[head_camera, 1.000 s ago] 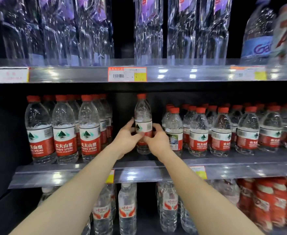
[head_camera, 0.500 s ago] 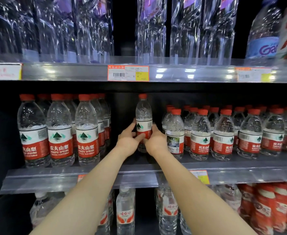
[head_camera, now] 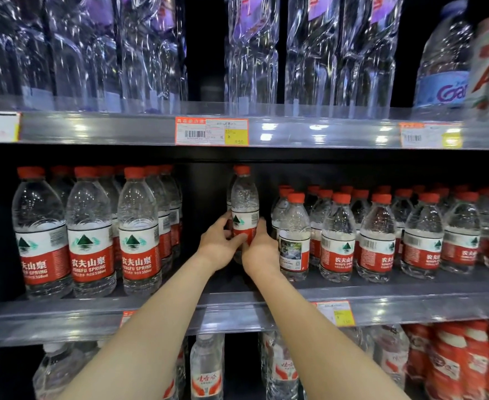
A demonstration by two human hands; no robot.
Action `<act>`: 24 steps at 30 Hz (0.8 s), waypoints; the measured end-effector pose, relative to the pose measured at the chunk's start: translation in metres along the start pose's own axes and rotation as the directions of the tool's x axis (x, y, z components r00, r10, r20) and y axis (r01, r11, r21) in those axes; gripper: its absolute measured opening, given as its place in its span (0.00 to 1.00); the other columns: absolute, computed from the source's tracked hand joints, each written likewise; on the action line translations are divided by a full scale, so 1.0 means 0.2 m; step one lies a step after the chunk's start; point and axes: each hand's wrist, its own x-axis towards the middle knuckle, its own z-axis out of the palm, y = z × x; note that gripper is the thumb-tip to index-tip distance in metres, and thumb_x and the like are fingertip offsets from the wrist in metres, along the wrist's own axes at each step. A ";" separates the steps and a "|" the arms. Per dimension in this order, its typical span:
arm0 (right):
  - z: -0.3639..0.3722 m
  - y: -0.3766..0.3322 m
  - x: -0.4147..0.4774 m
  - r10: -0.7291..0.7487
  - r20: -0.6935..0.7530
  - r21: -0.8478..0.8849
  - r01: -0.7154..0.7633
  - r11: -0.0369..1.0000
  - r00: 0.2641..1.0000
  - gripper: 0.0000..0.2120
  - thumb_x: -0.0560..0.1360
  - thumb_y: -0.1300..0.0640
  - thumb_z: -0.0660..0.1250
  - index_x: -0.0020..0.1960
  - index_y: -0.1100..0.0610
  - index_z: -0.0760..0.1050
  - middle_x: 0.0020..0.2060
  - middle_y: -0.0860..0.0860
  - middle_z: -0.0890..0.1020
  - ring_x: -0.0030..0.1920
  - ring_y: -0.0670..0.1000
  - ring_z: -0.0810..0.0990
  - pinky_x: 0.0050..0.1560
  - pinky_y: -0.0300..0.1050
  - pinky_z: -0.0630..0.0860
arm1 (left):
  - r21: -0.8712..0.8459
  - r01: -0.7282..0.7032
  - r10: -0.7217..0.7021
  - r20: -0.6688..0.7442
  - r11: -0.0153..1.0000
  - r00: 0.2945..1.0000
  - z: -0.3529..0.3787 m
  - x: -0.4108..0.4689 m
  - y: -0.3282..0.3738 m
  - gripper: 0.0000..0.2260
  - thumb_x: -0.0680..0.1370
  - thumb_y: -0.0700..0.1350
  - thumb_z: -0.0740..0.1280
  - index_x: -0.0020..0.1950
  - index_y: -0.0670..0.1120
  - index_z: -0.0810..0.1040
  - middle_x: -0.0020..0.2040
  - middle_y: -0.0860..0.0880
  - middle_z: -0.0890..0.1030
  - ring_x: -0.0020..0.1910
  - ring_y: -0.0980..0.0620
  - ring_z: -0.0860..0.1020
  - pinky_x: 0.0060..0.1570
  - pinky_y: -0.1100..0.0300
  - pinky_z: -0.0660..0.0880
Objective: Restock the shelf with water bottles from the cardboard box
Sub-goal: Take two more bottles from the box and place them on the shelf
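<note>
A clear water bottle (head_camera: 244,203) with a red cap and a red-and-white label stands upright in the dark gap on the middle shelf (head_camera: 162,316). My left hand (head_camera: 218,243) wraps its lower left side and my right hand (head_camera: 262,249) its lower right side, both reaching deep into the shelf. Large bottles of the same brand (head_camera: 89,232) stand in rows to the left. Smaller ones (head_camera: 377,235) fill the right side. The cardboard box is out of view.
The upper shelf (head_camera: 324,131) holds tall clear bottles with purple labels and carries a price tag (head_camera: 211,131). Below the middle shelf stand more clear bottles (head_camera: 207,368) and red-wrapped bottles (head_camera: 468,359). A dark gap lies between the two bottle groups.
Both hands have pushed the bottle deeper into the gap on the shelf. The camera has moved closer to the shelf.
</note>
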 end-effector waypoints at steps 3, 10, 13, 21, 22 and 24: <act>0.00 0.00 0.00 0.018 0.008 -0.004 -0.018 1.000 1.000 0.22 0.80 0.53 0.62 0.72 0.48 0.61 0.48 0.56 0.82 0.46 0.58 0.84 0.49 0.55 0.83 | 0.080 -0.012 0.010 0.021 0.997 1.000 0.00 -0.01 0.02 0.35 0.80 0.49 0.72 0.83 0.57 0.58 0.70 0.45 0.79 0.68 0.47 0.78 0.65 0.58 0.72; -0.09 -0.07 -0.02 0.102 0.164 -0.023 -0.100 0.995 0.981 0.34 0.78 0.51 0.67 0.79 0.55 0.55 0.63 0.58 0.79 0.61 0.59 0.81 0.57 0.47 0.77 | 0.205 0.008 -0.013 0.021 0.979 1.000 -0.06 -0.08 0.07 0.32 0.82 0.53 0.69 0.83 0.54 0.61 0.66 0.44 0.81 0.64 0.47 0.79 0.58 0.63 0.69; -0.19 -0.09 -0.07 0.051 0.178 0.019 -0.055 0.998 0.983 0.24 0.76 0.51 0.72 0.67 0.60 0.71 0.59 0.56 0.82 0.58 0.58 0.81 0.52 0.45 0.76 | 0.210 0.015 -0.016 0.007 0.978 1.000 -0.12 -0.13 0.10 0.27 0.82 0.55 0.66 0.80 0.55 0.65 0.62 0.45 0.82 0.58 0.49 0.78 0.56 0.62 0.71; -0.39 -0.02 -0.30 -0.207 0.255 0.001 0.214 0.977 0.944 0.16 0.77 0.56 0.71 0.64 0.57 0.80 0.57 0.55 0.84 0.60 0.56 0.81 0.61 0.51 0.77 | 0.604 -0.076 0.063 0.043 0.794 0.997 -0.23 -0.44 0.13 0.28 0.81 0.57 0.64 0.80 0.53 0.66 0.71 0.41 0.78 0.69 0.39 0.77 0.66 0.48 0.76; -0.40 0.00 -0.32 -0.235 0.258 -0.014 0.247 0.969 0.937 0.17 0.77 0.55 0.70 0.65 0.56 0.79 0.58 0.54 0.84 0.60 0.55 0.81 0.61 0.49 0.76 | 0.640 -0.078 0.066 0.043 0.764 0.997 -0.22 -0.48 0.13 0.28 0.82 0.59 0.63 0.80 0.53 0.66 0.71 0.41 0.77 0.69 0.39 0.76 0.65 0.48 0.76; -0.39 0.04 -0.34 -0.289 0.245 -0.074 0.315 0.946 0.925 0.20 0.78 0.52 0.70 0.68 0.55 0.77 0.60 0.52 0.84 0.61 0.54 0.80 0.61 0.46 0.76 | 0.708 -0.083 0.074 0.044 0.702 0.996 -0.20 -0.53 0.11 0.29 0.82 0.62 0.60 0.80 0.53 0.65 0.71 0.42 0.77 0.69 0.39 0.76 0.64 0.47 0.75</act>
